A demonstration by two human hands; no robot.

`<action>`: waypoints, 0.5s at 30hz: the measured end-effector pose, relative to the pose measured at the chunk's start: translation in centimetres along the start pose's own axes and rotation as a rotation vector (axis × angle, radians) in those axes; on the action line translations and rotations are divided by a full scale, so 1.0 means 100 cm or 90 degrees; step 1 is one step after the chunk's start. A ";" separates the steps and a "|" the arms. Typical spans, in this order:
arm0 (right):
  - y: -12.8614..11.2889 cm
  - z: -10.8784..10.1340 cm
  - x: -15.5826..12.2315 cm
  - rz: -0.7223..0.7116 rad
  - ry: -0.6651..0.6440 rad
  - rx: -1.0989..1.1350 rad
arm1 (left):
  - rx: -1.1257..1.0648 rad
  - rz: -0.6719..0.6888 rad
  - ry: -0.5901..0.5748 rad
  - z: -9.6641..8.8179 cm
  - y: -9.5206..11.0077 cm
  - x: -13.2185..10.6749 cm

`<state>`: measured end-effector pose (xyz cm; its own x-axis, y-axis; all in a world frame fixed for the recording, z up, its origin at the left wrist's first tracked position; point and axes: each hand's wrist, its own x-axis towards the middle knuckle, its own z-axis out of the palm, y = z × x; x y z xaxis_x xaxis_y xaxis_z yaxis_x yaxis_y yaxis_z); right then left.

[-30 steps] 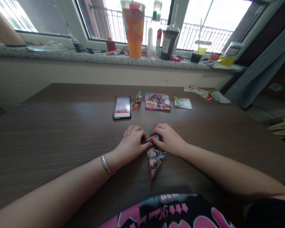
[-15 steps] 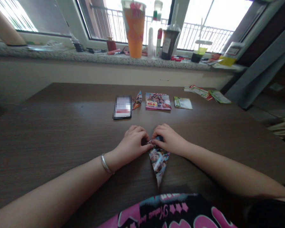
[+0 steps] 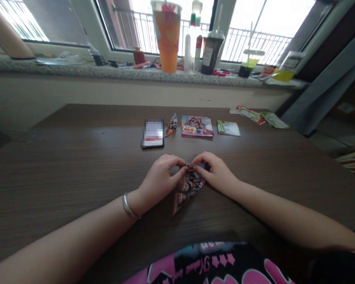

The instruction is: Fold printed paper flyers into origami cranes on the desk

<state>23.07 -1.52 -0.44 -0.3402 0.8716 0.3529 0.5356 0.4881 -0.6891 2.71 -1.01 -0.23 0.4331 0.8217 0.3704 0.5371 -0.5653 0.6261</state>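
Between my hands is a folded piece of printed paper (image 3: 187,188), roughly triangular, with its point hanging down and to the left above the dark table. My left hand (image 3: 165,172), with a silver bangle at the wrist, pinches the paper's gathered top edge from the left. From the other side my right hand (image 3: 214,170) pinches that same top edge, thumb and fingers closed. The two sets of fingertips nearly meet, and they cover part of the fold.
Along the far side of the brown table (image 3: 91,169) lie a dark-edged device with a blurred screen (image 3: 153,134), a small folded paper piece (image 3: 171,125), a stack of printed leaflets (image 3: 197,126), a green-and-white card (image 3: 228,128) and some packets (image 3: 274,120). Cups and bottles line the windowsill (image 3: 118,72).
The paper has turned, its point swinging from straight down to the lower left. Both hands have shifted slightly away from my body, still pinching the top edge.
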 end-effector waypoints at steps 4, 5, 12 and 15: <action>-0.003 0.000 -0.002 0.067 0.017 0.063 | -0.013 0.018 0.048 -0.004 0.007 -0.003; -0.003 0.001 -0.002 0.085 0.019 0.074 | -0.020 0.018 0.060 -0.005 0.008 -0.003; 0.003 0.005 -0.002 0.113 0.035 0.151 | -0.066 0.033 0.102 -0.005 0.011 -0.006; 0.005 0.006 -0.002 0.108 0.065 0.166 | -0.048 0.030 0.078 -0.004 0.008 -0.007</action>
<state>22.97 -1.51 -1.19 -0.1769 0.9459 0.2721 0.3572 0.3193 -0.8777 2.55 -2.00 0.28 0.3618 0.7999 0.4788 0.4608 -0.5999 0.6540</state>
